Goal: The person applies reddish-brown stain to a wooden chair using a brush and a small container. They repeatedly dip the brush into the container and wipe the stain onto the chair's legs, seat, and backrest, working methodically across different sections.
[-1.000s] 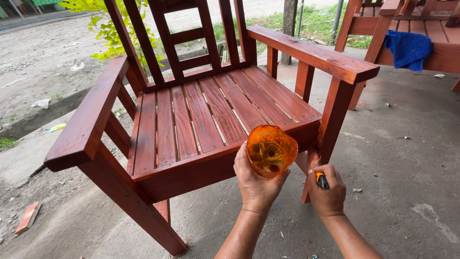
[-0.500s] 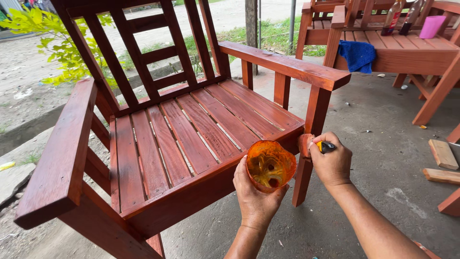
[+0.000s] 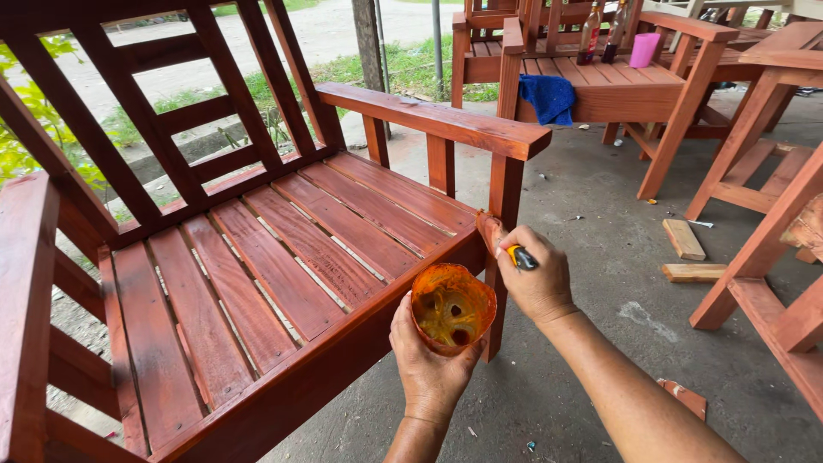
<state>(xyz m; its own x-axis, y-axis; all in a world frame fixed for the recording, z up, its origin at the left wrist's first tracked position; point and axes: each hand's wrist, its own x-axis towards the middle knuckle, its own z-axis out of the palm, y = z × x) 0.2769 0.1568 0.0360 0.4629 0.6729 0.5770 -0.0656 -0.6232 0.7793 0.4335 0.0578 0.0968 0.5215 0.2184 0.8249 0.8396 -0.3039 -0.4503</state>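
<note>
My left hand (image 3: 426, 364) grips an orange translucent plastic cup (image 3: 452, 309) with dark varnish in its bottom, held just in front of the seat's front rail. My right hand (image 3: 536, 276) is closed on a paintbrush with a yellow and black handle (image 3: 520, 257). Its stained bristles (image 3: 488, 226) touch the front right leg post (image 3: 503, 210) of a reddish-brown slatted wooden armchair (image 3: 283, 257). The chair looks glossy and wet with stain.
Behind stands a second wooden seat (image 3: 600, 94) with a blue cloth (image 3: 549, 96), two bottles (image 3: 600, 33) and a pink cup (image 3: 645, 49). More wooden furniture frames (image 3: 763, 214) stand at the right. Wood offcuts (image 3: 686, 253) lie on the concrete floor.
My view has moved closer and to the right of the chair. My right hand has brought the brush up against the front right leg post. The cup has stayed near the seat's front rail.
</note>
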